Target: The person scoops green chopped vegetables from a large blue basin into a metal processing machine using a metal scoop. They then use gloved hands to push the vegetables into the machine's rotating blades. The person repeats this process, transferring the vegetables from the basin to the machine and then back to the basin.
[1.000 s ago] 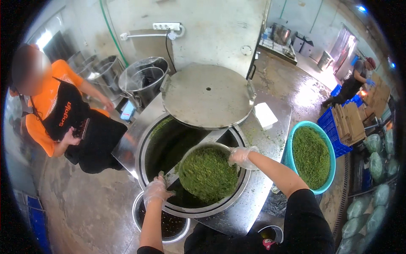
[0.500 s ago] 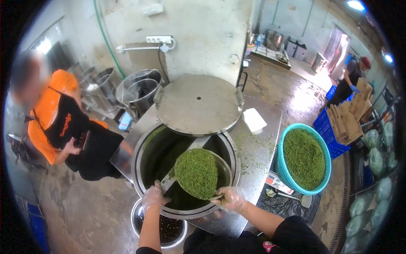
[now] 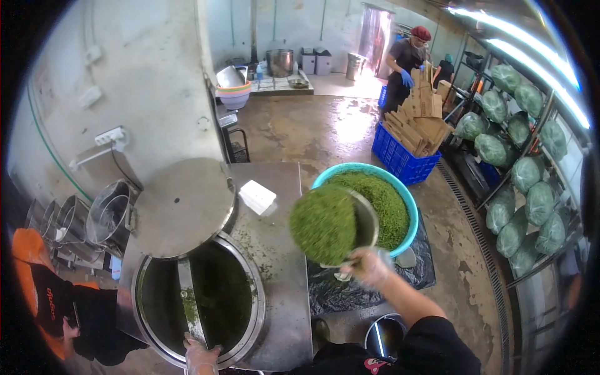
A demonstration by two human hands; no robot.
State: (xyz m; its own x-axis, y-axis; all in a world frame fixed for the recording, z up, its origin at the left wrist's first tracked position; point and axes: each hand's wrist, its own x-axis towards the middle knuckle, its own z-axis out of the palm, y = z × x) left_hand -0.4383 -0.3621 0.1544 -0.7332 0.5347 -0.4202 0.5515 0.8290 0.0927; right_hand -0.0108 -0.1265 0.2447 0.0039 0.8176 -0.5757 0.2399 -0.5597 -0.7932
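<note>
My right hand (image 3: 370, 267), in a clear glove, grips the handle of a round metal scoop (image 3: 366, 220) at the right of the table. A heaped mound of chopped green leaves (image 3: 324, 226) fills the scoop, blurred by motion. It hangs in front of a turquoise basket (image 3: 412, 215) full of similar chopped greens (image 3: 387, 206), overlapping its left part. My left hand (image 3: 201, 357), gloved too, is around the near end of a flat metal bar (image 3: 191, 306) lying across the mouth of a large round steel vat (image 3: 257, 312). Dark green contents show inside the vat.
A round steel lid (image 3: 181, 200) rests over the vat's far side. On the steel table (image 3: 284, 294) lies a white tray (image 3: 257, 197). A person in orange (image 3: 31, 250) stands left; another (image 3: 403, 69) handles cardboard by a blue crate (image 3: 406, 156). Bagged greens (image 3: 539, 200) fill right-hand shelves.
My right hand has carried the loaded scoop from over the vat rightward to the basket. The left hand stays at the bar's near end. The view has turned right.
</note>
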